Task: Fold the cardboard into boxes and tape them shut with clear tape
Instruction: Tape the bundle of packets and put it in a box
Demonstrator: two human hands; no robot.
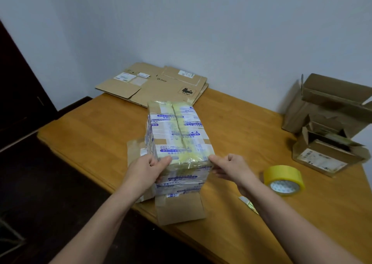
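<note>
1. Right now I am holding the taped box point(177, 138) at the middle of the table point(90, 134).
2. My left hand point(149, 169) is curling round its near corner at 7 o'clock, thumb pressing on top.
3. My right hand point(231, 167) is pinching its near edge at 5 o'clock, thumb above.
4. The tape roll point(283, 180) is lying at 4 o'clock of the box, apart from it.
5. Flat cardboard point(157, 84) is lying at 12 o'clock, and open boxes point(326, 106) are sitting at 2 o'clock.

Fingers of left hand point(148, 168) and right hand point(231, 167) were partly hidden behind taped box point(179, 134). Print on its tape was unreadable. Labels on flat cardboard point(155, 84) at counter point(96, 126) far edge were too small. Open box point(330, 102) was cut by right edge.
</note>
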